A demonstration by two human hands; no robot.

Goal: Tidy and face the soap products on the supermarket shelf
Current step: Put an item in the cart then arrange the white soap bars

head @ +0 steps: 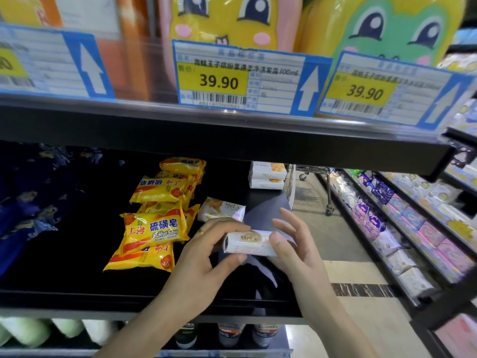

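A small white MeLy soap box (249, 242) is held over the front of the black shelf (77, 280). My left hand (206, 257) pinches its left end between thumb and fingers. My right hand (291, 244) holds its right end with the thumb on the front face and the fingers spread behind. A wrapped MeLy soap (222, 209) lies tilted on the shelf just behind. Yellow sulfur soap packets (154, 229) are heaped untidily to the left, running back in a row (167, 187). A stack of white MeLy boxes (267, 175) stands at the back right.
The shelf above carries price tags (237, 78) and yellow cartoon bottles (227, 19). Dark blue packages (25, 202) fill the shelf's left. Bottles (229, 333) stand on the shelf below. An aisle with a cart (315, 182) and shelves of tissue packs (402, 228) runs to the right.
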